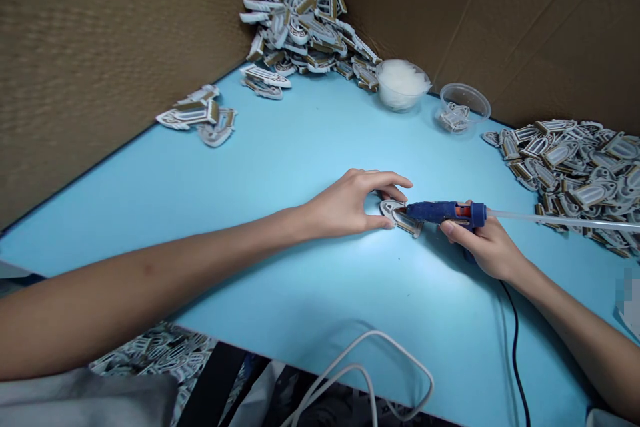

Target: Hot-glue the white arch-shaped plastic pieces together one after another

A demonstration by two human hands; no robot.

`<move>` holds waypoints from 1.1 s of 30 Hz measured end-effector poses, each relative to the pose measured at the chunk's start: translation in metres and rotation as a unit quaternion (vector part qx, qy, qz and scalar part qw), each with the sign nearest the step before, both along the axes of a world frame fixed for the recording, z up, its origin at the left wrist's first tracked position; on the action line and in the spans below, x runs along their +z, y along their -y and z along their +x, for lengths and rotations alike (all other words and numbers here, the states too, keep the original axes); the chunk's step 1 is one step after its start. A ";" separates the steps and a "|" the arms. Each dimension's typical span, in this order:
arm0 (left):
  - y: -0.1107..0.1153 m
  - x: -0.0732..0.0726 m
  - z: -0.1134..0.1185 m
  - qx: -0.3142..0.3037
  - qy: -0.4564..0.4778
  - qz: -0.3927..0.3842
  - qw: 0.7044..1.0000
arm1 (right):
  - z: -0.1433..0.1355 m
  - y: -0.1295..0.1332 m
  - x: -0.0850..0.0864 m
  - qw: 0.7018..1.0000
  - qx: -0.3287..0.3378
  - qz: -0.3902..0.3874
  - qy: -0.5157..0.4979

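Note:
A blue hot glue gun (433,211) is in my right hand (493,247), fingers wrapped round its handle. A long clear glue stick (550,217) sticks out of its back end. The gun's nozzle points left, over a small white arched frame piece (411,223) with a gold-brown edge, lying on the blue table. I cannot tell whether the tip touches it. My left hand (357,203) steadies this piece by its rounded end, thumb on the near side and fingers on the far side.
Similar pieces form a heap (305,33) at the back, a small group (200,113) at left and a pile (580,167) at right. One clear tub (403,90) holds whitish translucent pieces, another tub (465,103) a few small parts. A white cable (373,333) loops over the front edge; cardboard walls (540,20) stand behind.

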State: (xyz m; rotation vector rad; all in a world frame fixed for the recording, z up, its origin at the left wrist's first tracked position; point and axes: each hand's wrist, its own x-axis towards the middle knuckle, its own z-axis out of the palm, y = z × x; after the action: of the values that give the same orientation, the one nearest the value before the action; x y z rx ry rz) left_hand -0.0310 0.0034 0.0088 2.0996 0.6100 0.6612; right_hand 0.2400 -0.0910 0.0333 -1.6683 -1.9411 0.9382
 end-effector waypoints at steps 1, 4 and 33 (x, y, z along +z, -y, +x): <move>0.000 0.000 0.000 0.000 -0.001 -0.001 1.000 | 0.000 0.000 0.000 1.000 0.000 -0.003 -0.001; 0.000 0.000 0.000 0.000 0.001 -0.009 1.000 | 0.000 0.000 0.001 1.000 -0.009 -0.020 -0.001; -0.009 0.004 -0.009 -0.080 -0.075 0.142 0.984 | 0.016 0.007 -0.012 0.994 -0.030 0.036 -0.100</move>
State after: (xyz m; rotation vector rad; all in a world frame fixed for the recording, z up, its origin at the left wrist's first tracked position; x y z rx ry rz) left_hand -0.0401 0.0124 0.0126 2.4514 0.4433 0.5261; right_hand 0.2558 -0.0979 0.0212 -1.5223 -1.7622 0.9608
